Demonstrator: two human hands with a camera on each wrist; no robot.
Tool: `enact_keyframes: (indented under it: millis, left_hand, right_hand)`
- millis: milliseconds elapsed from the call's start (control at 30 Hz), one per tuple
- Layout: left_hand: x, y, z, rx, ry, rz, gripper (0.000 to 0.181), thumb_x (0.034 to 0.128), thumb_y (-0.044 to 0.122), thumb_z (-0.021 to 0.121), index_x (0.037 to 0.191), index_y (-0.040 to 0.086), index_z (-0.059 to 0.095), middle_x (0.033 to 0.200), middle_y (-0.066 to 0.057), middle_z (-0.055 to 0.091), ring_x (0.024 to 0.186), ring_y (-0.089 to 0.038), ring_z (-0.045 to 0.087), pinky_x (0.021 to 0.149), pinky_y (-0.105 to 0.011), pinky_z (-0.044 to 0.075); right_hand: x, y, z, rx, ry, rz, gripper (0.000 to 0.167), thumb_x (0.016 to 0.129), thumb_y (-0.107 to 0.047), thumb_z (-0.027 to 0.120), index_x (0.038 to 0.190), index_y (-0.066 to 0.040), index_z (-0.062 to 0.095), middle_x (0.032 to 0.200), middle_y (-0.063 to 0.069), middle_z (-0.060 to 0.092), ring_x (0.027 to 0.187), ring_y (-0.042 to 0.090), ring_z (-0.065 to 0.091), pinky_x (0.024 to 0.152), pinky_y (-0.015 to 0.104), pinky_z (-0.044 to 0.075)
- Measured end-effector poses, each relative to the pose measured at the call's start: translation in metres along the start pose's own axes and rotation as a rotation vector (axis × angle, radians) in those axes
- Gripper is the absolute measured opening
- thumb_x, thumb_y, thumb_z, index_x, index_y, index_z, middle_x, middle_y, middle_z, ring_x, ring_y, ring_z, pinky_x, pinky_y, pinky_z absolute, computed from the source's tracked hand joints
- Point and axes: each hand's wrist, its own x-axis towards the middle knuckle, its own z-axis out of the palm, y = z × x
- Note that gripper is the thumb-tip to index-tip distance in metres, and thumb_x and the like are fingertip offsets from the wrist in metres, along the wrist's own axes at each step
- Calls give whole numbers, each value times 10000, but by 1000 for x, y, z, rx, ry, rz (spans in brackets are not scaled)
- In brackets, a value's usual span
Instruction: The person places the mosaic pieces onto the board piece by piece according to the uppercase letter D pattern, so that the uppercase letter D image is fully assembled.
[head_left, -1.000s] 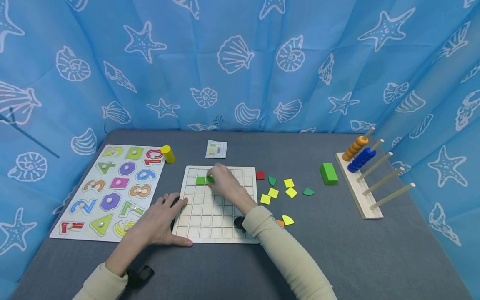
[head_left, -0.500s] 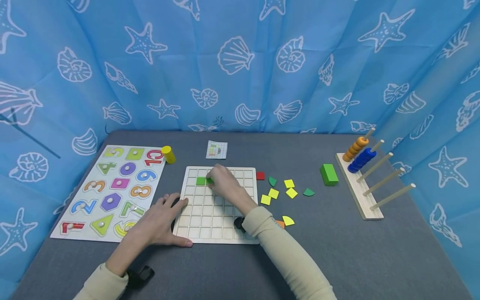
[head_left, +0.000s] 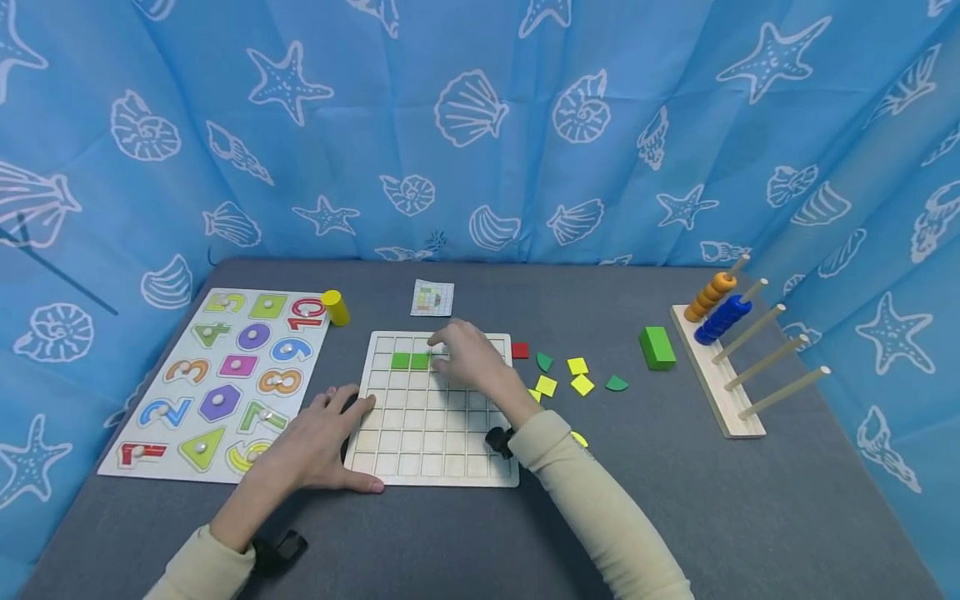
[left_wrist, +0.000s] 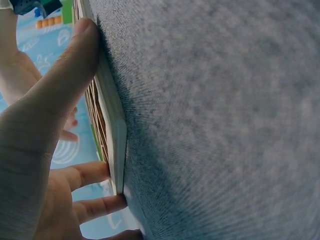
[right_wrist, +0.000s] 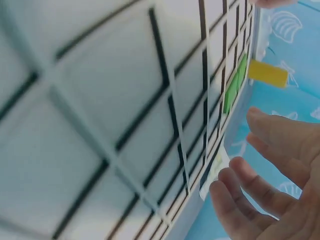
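Note:
A pale wooden grid board [head_left: 422, 425] lies on the table. Two green square tiles [head_left: 410, 361] sit side by side in one of its upper rows. My left hand [head_left: 318, 442] rests at the board's near left corner, thumb along the front edge and fingers spread against the left side. In the left wrist view, the left thumb [left_wrist: 67, 70] lies straight along the board's rim. Over the upper part of the board hovers my right hand [head_left: 472, 358], fingers apart and holding nothing. The right wrist view shows those fingers [right_wrist: 260, 185] loosely bent above the grid.
Right of the board lie a red square [head_left: 520, 350], several yellow squares [head_left: 581, 384] and green quarter-circle pieces [head_left: 617, 383]. Farther right stand a green block [head_left: 657, 347] and a peg stand [head_left: 720, 375] with beads. A number puzzle [head_left: 217, 383], yellow cylinder [head_left: 335, 307] and pattern card [head_left: 432, 297] are also around.
My right hand has let go of the second green square tile, which now lies beside the first. The hand has shifted right and its fingers have spread. My left hand stays put.

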Motion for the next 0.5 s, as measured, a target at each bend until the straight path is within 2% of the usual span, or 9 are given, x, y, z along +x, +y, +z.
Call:
enact_keyframes:
  millis: [233,500]
  left_hand:
    - [0,1,0,1,13,9,1175,620,822,777,1498,95,491,1525,-248,448,1356,-569,459,1013,-691,466]
    - [0,1,1,5,12,2,1179,620,826,774,1499,93,490,1527,-250,448,1361,-572,455,1014,-689,467]
  right_hand:
    - [-15,14,-17,-1,11,65,337,948,-135,730,1270,-35,714,1281,177,669,1225,338,613,1006,489,537]
    - [-34,32,-26,-53,41,68,336,936,-138,742,1252,-24,722,1243,194,682,1161,340,645,940,476,569]
